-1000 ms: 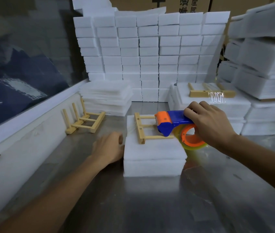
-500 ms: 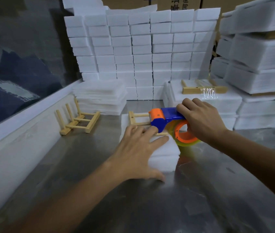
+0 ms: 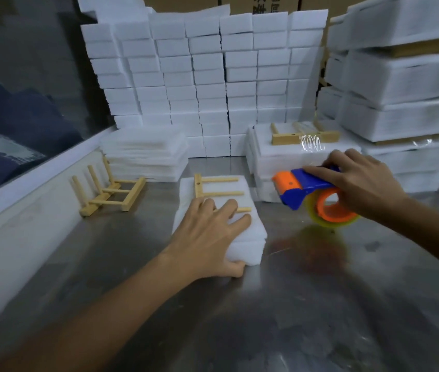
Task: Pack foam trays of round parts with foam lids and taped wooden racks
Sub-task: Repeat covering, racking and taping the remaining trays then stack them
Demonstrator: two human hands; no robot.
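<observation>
On the steel surface (image 3: 280, 304), the left hand (image 3: 207, 234) lies flat on the foam tray stack (image 3: 242, 237), fingers straight across its top, thumb at the near edge. Just beyond those fingers a wooden rack (image 3: 215, 187) lies on the foam. To the right, the right hand (image 3: 360, 181) has its grip clamped around a blue-and-orange tape dispenser (image 3: 307, 194), apart from the stack. Farther back stands a wall of foam blocks (image 3: 213, 76).

Quick count on the steel table (image 3: 320, 304)

Three wooden racks (image 3: 219, 193), one tape dispenser (image 3: 312, 196), one pile of thin foam sheets (image 3: 146, 154), two hands; foam blocks (image 3: 207, 76) too many to count.
</observation>
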